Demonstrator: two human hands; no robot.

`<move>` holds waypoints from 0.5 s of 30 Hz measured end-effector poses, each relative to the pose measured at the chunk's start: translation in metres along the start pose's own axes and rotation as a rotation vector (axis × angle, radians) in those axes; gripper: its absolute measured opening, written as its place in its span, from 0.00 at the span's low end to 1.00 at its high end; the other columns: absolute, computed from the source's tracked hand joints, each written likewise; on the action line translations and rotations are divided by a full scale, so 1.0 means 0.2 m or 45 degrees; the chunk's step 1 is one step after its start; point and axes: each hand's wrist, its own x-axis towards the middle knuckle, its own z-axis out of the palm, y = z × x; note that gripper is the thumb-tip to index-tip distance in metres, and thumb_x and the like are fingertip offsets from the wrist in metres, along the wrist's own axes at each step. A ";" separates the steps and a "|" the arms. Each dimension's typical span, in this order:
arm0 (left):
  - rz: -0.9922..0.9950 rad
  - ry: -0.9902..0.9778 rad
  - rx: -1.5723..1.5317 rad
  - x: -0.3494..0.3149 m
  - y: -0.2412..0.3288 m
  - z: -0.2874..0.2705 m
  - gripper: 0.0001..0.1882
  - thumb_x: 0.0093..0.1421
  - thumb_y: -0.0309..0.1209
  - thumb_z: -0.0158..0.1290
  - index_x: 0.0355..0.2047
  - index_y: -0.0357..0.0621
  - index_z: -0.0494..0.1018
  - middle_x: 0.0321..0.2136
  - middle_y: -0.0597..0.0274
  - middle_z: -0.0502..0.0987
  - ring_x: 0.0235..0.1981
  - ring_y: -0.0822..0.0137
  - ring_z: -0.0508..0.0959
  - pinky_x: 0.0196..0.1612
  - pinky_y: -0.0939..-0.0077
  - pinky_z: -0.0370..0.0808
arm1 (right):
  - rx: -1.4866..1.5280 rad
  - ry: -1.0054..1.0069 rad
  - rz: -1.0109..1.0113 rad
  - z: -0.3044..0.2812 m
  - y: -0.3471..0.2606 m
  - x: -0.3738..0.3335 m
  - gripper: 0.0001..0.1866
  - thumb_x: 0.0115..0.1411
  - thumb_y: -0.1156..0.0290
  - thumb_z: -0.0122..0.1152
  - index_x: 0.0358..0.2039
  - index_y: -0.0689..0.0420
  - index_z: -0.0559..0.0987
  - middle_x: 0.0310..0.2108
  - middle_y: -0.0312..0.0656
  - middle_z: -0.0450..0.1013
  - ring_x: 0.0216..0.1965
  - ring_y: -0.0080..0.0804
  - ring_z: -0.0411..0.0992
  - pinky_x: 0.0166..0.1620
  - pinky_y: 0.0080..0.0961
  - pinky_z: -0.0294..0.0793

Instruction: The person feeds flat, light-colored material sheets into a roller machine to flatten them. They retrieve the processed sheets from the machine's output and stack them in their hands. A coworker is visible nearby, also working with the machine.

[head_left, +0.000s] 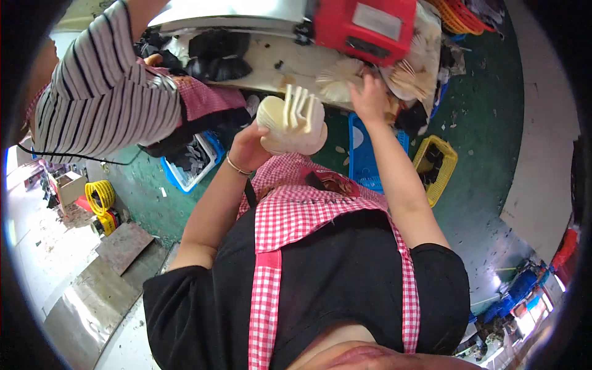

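Note:
My left hand (248,147) is closed around a stack of thin cream-coloured pieces with rounded outlines (291,137), held up in front of my apron. Several narrow folds or tabs stand up from the middle of the stack. My right hand (370,100) reaches to the near edge of the worktable, thumb and fingers somewhat apart and slightly blurred. Beside its fingertips lies a fanned pile of similar cream pieces (336,80). Another fanned cream stack (412,79) sits to its right. The red machine (368,29) stands just beyond the hand.
On the worktable (277,65), black fanned pieces (219,54) lie at the left. A co-worker in a striped sleeve (98,68) works close on my left. Below stand a blue basket (365,157), a yellow basket (445,179) and a blue-and-white bin (200,166) with dark scraps.

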 end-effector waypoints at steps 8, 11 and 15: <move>-0.066 -0.347 0.523 0.01 0.50 0.01 0.47 0.49 0.50 0.67 0.62 0.42 0.57 0.58 0.58 0.67 0.59 0.64 0.70 0.63 0.65 0.65 | 1.958 -0.908 0.233 -0.34 -0.82 -0.09 0.22 0.72 0.59 0.52 0.60 0.58 0.75 0.61 0.45 0.71 0.63 0.34 0.66 0.67 0.31 0.60; -0.268 -0.366 0.803 -0.03 0.61 0.03 0.52 0.47 0.62 0.65 0.61 0.43 0.55 0.57 0.57 0.62 0.60 0.63 0.65 0.63 0.67 0.62 | 1.327 -0.796 -0.145 -0.47 -0.97 -0.17 0.20 0.72 0.63 0.50 0.57 0.61 0.77 0.57 0.49 0.73 0.60 0.41 0.70 0.64 0.32 0.67; -0.170 -0.277 1.355 -0.01 0.84 0.28 0.43 0.53 0.44 0.62 0.61 0.40 0.53 0.50 0.54 0.64 0.52 0.64 0.68 0.57 0.70 0.66 | 1.176 -0.669 -0.378 -0.60 -1.04 -0.04 0.15 0.68 0.70 0.55 0.51 0.61 0.80 0.50 0.50 0.76 0.53 0.46 0.75 0.58 0.34 0.72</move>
